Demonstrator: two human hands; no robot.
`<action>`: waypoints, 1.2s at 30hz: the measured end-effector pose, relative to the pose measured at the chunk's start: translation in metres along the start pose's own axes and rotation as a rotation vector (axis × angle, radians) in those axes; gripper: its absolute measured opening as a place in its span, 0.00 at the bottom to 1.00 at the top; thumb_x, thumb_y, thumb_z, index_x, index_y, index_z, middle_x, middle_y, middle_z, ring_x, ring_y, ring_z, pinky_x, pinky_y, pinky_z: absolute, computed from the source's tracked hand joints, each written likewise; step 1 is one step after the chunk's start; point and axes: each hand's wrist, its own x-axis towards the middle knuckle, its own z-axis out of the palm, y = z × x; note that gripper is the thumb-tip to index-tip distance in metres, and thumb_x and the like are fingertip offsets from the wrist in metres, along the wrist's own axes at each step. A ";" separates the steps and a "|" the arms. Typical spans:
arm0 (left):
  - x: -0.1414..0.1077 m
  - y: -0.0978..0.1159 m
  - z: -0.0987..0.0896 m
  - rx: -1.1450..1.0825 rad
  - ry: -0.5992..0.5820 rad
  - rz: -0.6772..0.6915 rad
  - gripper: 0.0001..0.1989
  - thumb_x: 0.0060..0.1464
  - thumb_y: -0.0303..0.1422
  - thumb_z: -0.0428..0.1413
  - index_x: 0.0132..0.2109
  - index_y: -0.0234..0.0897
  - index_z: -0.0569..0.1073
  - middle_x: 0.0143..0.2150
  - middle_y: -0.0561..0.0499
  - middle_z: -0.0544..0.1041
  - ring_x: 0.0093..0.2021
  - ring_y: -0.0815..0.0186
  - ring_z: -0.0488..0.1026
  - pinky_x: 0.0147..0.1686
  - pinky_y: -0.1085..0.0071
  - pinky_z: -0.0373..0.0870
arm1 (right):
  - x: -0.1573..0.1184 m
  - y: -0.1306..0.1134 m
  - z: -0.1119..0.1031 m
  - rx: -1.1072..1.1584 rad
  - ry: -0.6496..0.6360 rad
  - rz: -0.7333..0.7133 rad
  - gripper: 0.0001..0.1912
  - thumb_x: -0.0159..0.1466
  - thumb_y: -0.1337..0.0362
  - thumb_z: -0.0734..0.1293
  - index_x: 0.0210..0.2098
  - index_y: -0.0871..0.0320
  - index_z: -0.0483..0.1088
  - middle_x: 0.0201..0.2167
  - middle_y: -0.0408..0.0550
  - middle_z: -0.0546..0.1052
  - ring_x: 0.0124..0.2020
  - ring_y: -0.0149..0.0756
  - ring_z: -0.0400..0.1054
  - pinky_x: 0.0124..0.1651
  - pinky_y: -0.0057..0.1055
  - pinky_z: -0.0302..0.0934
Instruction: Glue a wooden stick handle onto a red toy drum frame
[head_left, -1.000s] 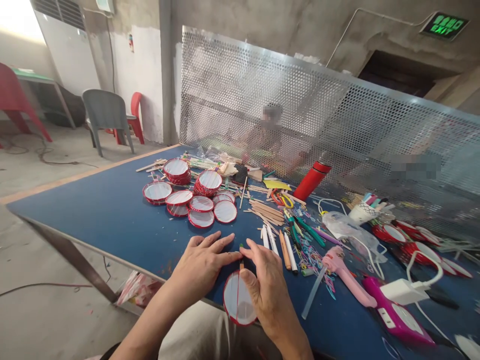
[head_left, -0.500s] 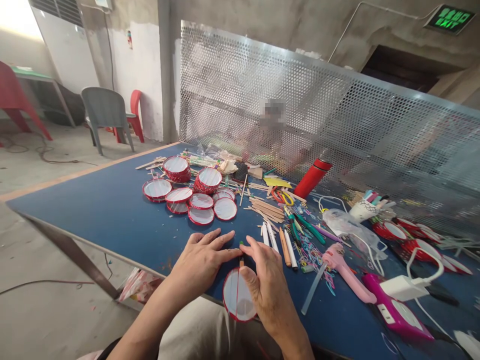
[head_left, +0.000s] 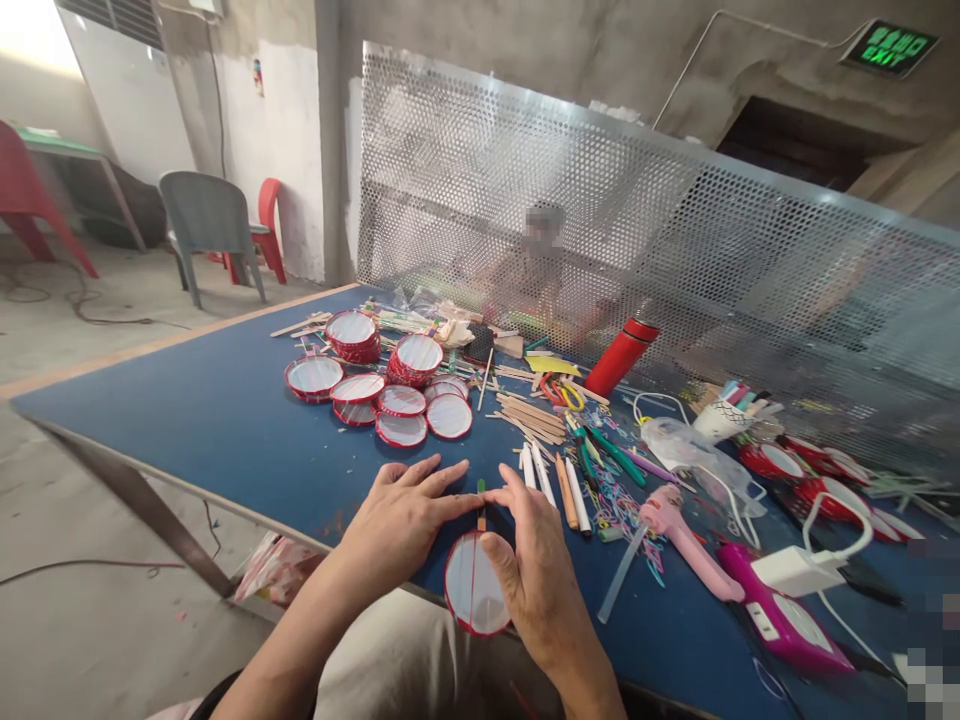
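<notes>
A round white disc with a red rim (head_left: 474, 590) lies at the table's near edge, a red line running down its face. From its top sticks a short stick (head_left: 481, 510) with a green tip. My left hand (head_left: 409, 510) lies palm down with fingers spread, its index fingertip touching the stick from the left. On the other side, my right hand (head_left: 529, 540) has its fingers apart, index fingertip at the stick and thumb over the disc's right part. Neither hand is wrapped round anything. More red-rimmed discs (head_left: 401, 430) lie and stand stacked beyond my left hand.
Markers (head_left: 575, 497), wooden sticks (head_left: 532, 415), a red bottle (head_left: 622, 357), a pink glue gun (head_left: 686, 545) and a magenta power strip (head_left: 787, 625) lie to the right. A perforated metal screen (head_left: 480, 180) stands behind, a person beyond it.
The view has shifted slightly. My right index finger has moved slightly, and more of the green tip shows between my hands. The disc stays in place between them.
</notes>
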 end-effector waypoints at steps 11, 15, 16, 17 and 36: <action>0.000 -0.001 0.000 -0.007 -0.017 0.009 0.23 0.65 0.31 0.51 0.61 0.66 0.66 0.68 0.56 0.64 0.64 0.47 0.64 0.53 0.51 0.61 | 0.000 -0.002 0.000 -0.003 -0.037 -0.012 0.35 0.69 0.42 0.50 0.67 0.57 0.48 0.50 0.56 0.72 0.53 0.49 0.64 0.54 0.51 0.61; 0.001 -0.001 0.001 -0.003 -0.029 0.013 0.23 0.65 0.31 0.51 0.61 0.65 0.66 0.68 0.56 0.63 0.64 0.47 0.64 0.52 0.51 0.61 | 0.001 -0.002 0.000 -0.005 -0.051 -0.007 0.35 0.69 0.41 0.50 0.67 0.57 0.48 0.51 0.55 0.72 0.52 0.49 0.64 0.54 0.51 0.61; 0.001 -0.001 0.001 -0.004 -0.026 0.015 0.23 0.65 0.30 0.51 0.61 0.65 0.66 0.68 0.56 0.63 0.64 0.47 0.64 0.52 0.51 0.61 | 0.001 -0.002 0.000 -0.005 -0.054 -0.003 0.35 0.69 0.41 0.50 0.67 0.57 0.48 0.51 0.55 0.72 0.53 0.49 0.64 0.54 0.51 0.61; 0.001 -0.001 0.001 -0.004 -0.022 0.017 0.23 0.65 0.30 0.51 0.61 0.64 0.66 0.68 0.56 0.63 0.64 0.47 0.64 0.52 0.52 0.61 | 0.001 -0.001 0.000 -0.005 -0.056 0.000 0.36 0.69 0.41 0.50 0.67 0.57 0.48 0.51 0.55 0.72 0.53 0.49 0.64 0.54 0.51 0.61; 0.001 0.000 0.000 -0.005 -0.050 -0.003 0.23 0.66 0.31 0.49 0.62 0.67 0.64 0.69 0.57 0.62 0.66 0.48 0.62 0.53 0.47 0.61 | 0.000 0.001 -0.001 0.015 -0.064 0.012 0.37 0.68 0.40 0.52 0.67 0.58 0.49 0.52 0.55 0.72 0.55 0.47 0.63 0.57 0.49 0.59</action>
